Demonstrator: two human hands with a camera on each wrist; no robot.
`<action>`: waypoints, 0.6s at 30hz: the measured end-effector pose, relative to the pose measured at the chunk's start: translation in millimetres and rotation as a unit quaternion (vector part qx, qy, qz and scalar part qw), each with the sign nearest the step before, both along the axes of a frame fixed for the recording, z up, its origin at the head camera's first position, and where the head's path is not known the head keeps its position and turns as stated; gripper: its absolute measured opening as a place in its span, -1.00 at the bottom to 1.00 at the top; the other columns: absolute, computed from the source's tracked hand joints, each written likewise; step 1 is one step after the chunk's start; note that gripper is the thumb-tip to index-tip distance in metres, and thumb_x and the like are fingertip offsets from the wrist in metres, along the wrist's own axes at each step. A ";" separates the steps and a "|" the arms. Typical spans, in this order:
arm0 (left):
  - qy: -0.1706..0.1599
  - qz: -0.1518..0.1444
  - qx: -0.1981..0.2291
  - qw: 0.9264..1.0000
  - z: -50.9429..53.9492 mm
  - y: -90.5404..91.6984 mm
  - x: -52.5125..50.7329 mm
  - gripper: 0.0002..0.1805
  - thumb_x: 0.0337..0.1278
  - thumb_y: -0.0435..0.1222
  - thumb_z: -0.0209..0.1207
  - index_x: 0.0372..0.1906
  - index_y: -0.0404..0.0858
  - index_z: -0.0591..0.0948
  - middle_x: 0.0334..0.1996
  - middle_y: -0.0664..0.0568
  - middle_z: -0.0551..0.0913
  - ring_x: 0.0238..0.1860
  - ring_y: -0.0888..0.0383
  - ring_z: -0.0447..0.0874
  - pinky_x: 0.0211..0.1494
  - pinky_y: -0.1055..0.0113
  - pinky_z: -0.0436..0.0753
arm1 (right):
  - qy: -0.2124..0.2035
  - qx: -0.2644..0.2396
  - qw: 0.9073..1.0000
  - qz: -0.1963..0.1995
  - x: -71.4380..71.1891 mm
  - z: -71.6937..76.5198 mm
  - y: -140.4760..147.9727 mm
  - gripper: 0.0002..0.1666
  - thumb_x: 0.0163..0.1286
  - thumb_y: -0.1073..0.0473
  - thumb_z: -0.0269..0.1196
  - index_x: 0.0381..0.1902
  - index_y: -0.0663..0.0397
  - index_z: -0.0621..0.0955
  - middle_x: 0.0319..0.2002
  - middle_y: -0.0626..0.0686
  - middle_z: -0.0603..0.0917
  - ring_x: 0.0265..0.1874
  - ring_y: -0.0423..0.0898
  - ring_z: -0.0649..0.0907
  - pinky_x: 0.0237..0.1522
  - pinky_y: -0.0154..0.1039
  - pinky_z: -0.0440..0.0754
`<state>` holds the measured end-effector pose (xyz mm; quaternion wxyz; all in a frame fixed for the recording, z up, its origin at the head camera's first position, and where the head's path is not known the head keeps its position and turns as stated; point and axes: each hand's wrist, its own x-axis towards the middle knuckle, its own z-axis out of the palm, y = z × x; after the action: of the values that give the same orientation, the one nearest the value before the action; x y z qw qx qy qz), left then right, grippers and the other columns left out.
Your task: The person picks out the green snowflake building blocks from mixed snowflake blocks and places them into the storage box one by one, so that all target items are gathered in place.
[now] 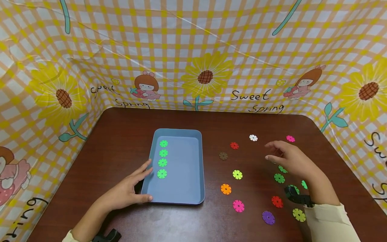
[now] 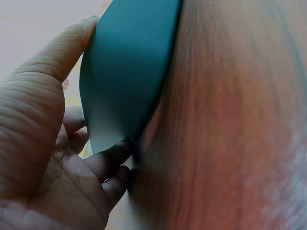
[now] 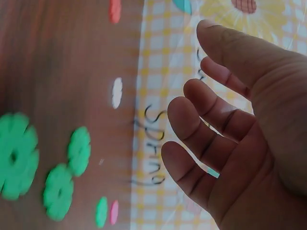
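My left hand (image 1: 130, 191) rests against a blue-grey tray (image 1: 187, 168), fingers spread along its left side and thumb at the near left corner. Close up in the left wrist view, the fingertips touch the tray's outer wall (image 2: 129, 62). Several bright green notched discs (image 1: 162, 162) lie in a column inside the tray, along its left. My right hand (image 1: 290, 156) hovers above the table's right part, fingers loosely bent and nothing between them. Below it lie several green discs (image 1: 279, 178), partly hidden by the hand and arm; the right wrist view shows green discs (image 3: 58, 191) too.
Loose discs lie right of the tray: white (image 1: 253, 137), brown (image 1: 223, 156), yellow (image 1: 237, 174), orange (image 1: 225, 189), purple (image 1: 268, 217), plus several red and pink ones. A checked cloth (image 1: 169, 43) with sunflowers rises around the dark wooden table (image 1: 127, 134).
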<state>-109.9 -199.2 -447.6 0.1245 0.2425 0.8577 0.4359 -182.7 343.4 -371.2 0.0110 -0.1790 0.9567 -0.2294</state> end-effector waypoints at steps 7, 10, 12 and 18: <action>-0.003 -0.002 0.006 1.000 1.1 -0.8 -0.3 0.07 0.04 0.03 0.43 0.53 -0.35 0.15 0.60 0.10 -0.15 0.55 -0.05 -0.14 0.36 -0.23 0.21 | -0.007 0.025 1.000 -0.005 12.8 -11.4 20.3 -0.54 0.34 0.10 0.38 0.10 0.20 0.57 -0.14 0.07 0.65 -0.23 -0.03 0.57 -0.29 -0.20 0.57; -0.003 -0.003 0.003 1.000 1.1 -0.6 -0.3 0.07 0.05 0.04 0.43 0.53 -0.34 0.15 0.60 0.10 -0.15 0.55 -0.04 -0.13 0.36 -0.22 0.21 | -0.016 0.029 0.999 -0.011 19.3 -16.4 24.9 -0.53 0.34 0.08 0.38 0.11 0.18 0.57 -0.17 0.01 0.63 -0.25 -0.05 0.55 -0.33 -0.21 0.56; -0.002 -0.003 0.002 1.000 1.1 -0.2 -0.3 0.08 0.04 0.04 0.43 0.53 -0.34 0.16 0.60 0.10 -0.15 0.55 -0.03 -0.13 0.36 -0.22 0.21 | -0.018 0.031 0.999 -0.014 23.8 -19.3 27.6 -0.53 0.31 0.09 0.40 0.10 0.17 0.58 -0.18 -0.01 0.64 -0.26 -0.08 0.55 -0.34 -0.22 0.56; -0.003 -0.001 0.004 1.000 0.9 0.4 0.0 0.07 0.03 0.03 0.43 0.53 -0.35 0.16 0.60 0.08 -0.14 0.55 -0.03 -0.13 0.36 -0.23 0.20 | -0.021 0.032 0.999 -0.019 34.6 -25.3 33.2 -0.55 0.26 0.09 0.44 0.05 0.13 0.60 -0.23 -0.07 0.63 -0.29 -0.15 0.55 -0.37 -0.25 0.56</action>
<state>-110.0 -198.8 -446.7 0.1262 0.2429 0.8553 0.4400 -148.0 376.6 -396.4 0.0327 -0.1552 0.9664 -0.2025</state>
